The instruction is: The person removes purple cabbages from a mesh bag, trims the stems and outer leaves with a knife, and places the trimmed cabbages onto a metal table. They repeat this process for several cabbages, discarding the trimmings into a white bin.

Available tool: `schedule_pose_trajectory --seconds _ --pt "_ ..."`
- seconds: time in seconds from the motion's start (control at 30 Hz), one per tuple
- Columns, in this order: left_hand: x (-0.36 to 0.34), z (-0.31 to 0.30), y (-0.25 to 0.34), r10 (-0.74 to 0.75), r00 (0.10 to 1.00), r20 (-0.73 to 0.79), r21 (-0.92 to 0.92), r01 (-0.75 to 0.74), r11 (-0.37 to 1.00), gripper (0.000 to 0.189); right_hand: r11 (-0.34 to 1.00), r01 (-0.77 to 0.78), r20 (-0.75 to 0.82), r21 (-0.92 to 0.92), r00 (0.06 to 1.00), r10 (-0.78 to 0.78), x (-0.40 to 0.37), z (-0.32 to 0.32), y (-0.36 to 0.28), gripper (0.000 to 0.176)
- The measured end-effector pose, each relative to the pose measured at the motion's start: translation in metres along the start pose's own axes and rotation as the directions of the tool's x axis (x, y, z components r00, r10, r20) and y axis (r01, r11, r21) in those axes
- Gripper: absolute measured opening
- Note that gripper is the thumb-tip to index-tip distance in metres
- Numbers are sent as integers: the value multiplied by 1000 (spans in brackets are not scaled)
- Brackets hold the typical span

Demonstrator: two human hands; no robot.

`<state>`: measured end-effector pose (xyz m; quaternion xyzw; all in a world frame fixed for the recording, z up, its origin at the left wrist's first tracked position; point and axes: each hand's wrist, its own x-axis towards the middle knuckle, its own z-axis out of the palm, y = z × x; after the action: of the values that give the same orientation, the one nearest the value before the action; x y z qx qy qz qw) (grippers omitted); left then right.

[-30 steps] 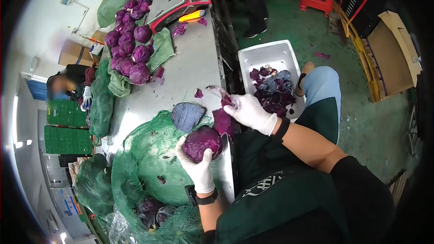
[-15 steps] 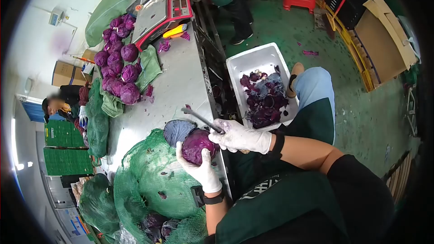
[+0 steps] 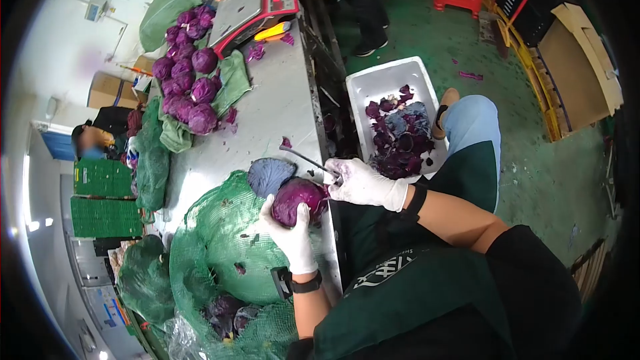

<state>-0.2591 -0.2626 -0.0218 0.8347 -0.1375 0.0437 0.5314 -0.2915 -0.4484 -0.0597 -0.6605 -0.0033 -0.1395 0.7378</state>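
My left hand [image 3: 292,239], in a white glove, cups a red cabbage [image 3: 295,201] at the table's near edge, thumb on its near side. A white-gloved right hand [image 3: 368,185] of mine is closed around the handle of a knife [image 3: 308,160]. Its thin blade points left, above the table beyond the cabbage. Close to the blade tip shows a small purple leaf scrap [image 3: 287,142]. One bluish outer cabbage leaf [image 3: 271,175] lies just behind the cabbage. Under and left of my left hand spreads a green mesh sack [image 3: 223,227] with more cabbages [image 3: 225,313] inside.
A white bin [image 3: 357,87] of cabbage leaves stands on the floor at right. Farther along the metal table [image 3: 280,100] are piled red cabbages [image 3: 202,119], a red scale [image 3: 257,0] and a yellow-handled tool [image 3: 272,31]. Another person [image 3: 110,127] stands beyond green crates [image 3: 103,217].
The view has shifted slightly, moving the scene rightward. My right hand and the knife have drawn a little away from the cabbage, which my left hand still holds.
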Motion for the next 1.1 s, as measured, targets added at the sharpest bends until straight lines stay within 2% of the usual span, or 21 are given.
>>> schedule_pose_trajectory --seconds 0.07,0.13,0.17,0.2,0.27,0.3,0.33,0.37,0.4,0.47,0.63,0.7,0.73,0.8,0.83,0.87,0.93,0.97,1.0,1.07,1.1 --pt "2 -3 1 -26 1000 -5 -68 25 997 46 896 -155 -38 -416 988 153 -6 -3 -19 13" --pt "7 -14 -13 -294 956 -6 -279 281 918 43 734 -228 -216 -640 970 113 -7 -19 17 15" --pt "3 -27 -34 -138 990 -16 -68 137 988 39 750 -319 -307 -579 938 161 -12 -40 38 14" --pt "7 -26 -20 -359 932 -42 -312 329 891 41 744 -393 -343 -541 910 232 -13 -54 77 19" --pt "11 -30 -26 -315 949 -29 -190 304 934 43 899 -299 -261 -319 940 220 -19 -45 58 27" --pt "8 -28 -5 -274 961 -28 -76 271 960 48 918 -313 -131 -245 948 289 -18 -37 16 39" --pt "3 -24 26 -356 934 25 -90 357 930 56 985 -169 -86 19 982 170 -16 -15 25 45" --pt "3 -22 21 -242 969 57 -9 243 970 60 980 -145 10 134 989 145 -13 1 8 44" --pt "4 -22 17 -121 988 98 69 115 991 64 967 -198 63 -161 976 210 -10 5 -24 53" --pt "2 -22 16 34 979 200 337 -102 936 68 931 34 24 -363 999 -28 -4 21 -23 50" --pt "-2 -16 36 99 969 227 492 -202 847 76 890 6 138 -456 988 64 8 12 -31 42" --pt "3 -13 37 316 886 341 531 -458 712 84 852 55 170 -520 985 40 7 8 -32 31" --pt "7 -13 34 309 886 345 527 -455 718 84 851 46 168 -522 985 50 11 10 -17 31" --pt "10 -16 26 299 895 331 477 -433 765 86 979 -172 27 -112 984 176 22 15 -8 25" --pt "12 -16 26 306 901 308 438 -419 795 81 934 -355 -13 33 934 356 21 13 -7 14" --pt "14 -18 22 309 904 295 448 -417 791 81 932 -336 28 139 942 335 22 10 -5 11" --pt "19 -26 13 217 924 316 208 -291 934 80 944 -273 52 184 962 268 26 13 5 11" --pt "13 -23 13 77 958 275 -59 -63 996 77 842 -458 116 285 889 444 24 2 -30 14" --pt "12 -24 5 41 961 273 -62 -25 998 75 877 -436 102 203 900 424 23 -4 -38 18" --pt "6 -22 5 -75 975 210 -79 93 992 80 998 -16 -37 -67 999 13 13 -2 -14 18" --pt "5 -20 13 -81 974 212 -97 104 990 79 954 46 -39 -296 997 -60 2 -3 -8 24"
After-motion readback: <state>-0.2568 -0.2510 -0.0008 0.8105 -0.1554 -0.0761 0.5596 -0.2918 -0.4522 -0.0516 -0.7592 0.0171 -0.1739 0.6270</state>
